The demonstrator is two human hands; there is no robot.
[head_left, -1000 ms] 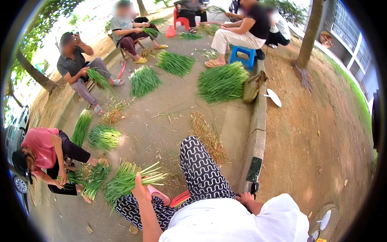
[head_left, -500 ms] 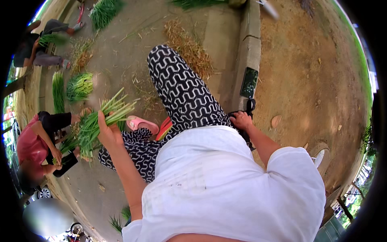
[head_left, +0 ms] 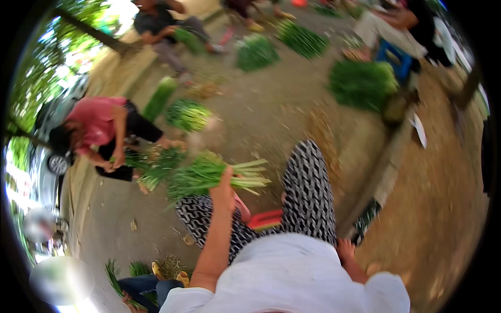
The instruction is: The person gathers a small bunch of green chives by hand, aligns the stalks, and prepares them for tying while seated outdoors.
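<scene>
A bunch of long green chives with pale stalk ends is gripped in my left hand, held out over my left knee. The pale ends stick out to the right of my fist and the leaves spread left. Down by my right hip is my right hand, smeared by motion and partly hidden beside my patterned trousers. Just beyond it, a dark phone lies on the concrete kerb. Below my left hand, a pink slipper and a red thing show between my legs.
A person in a pink top bends over greens at the left. Other people sit farther off, one on a blue stool. Green heaps and dry straw lie on the ground. Bare soil stretches right of the kerb.
The view has swung up and left, bringing more people and green heaps into sight. My left hand keeps hold of the chives. The black strap by my right hand no longer shows clearly.
</scene>
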